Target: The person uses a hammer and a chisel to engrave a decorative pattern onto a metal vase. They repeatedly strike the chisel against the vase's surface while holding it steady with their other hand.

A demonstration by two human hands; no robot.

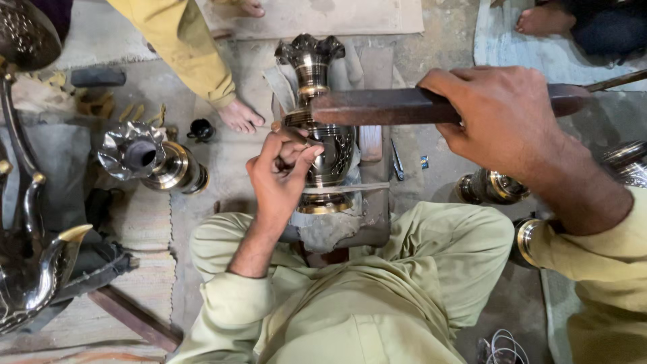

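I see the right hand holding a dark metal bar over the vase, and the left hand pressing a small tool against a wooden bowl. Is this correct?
Not quite. In the head view the left hand presses its small tool against the engraved metal vase, not a wooden bowl. The right hand does hold the dark metal bar over that vase.

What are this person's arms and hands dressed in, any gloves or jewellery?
No gloves, rings or watch show. The left hand and right hand are bare. Both arms wear loose pale olive-green cloth sleeves, the left sleeve pushed up the forearm, the right sleeve ending near the wrist.
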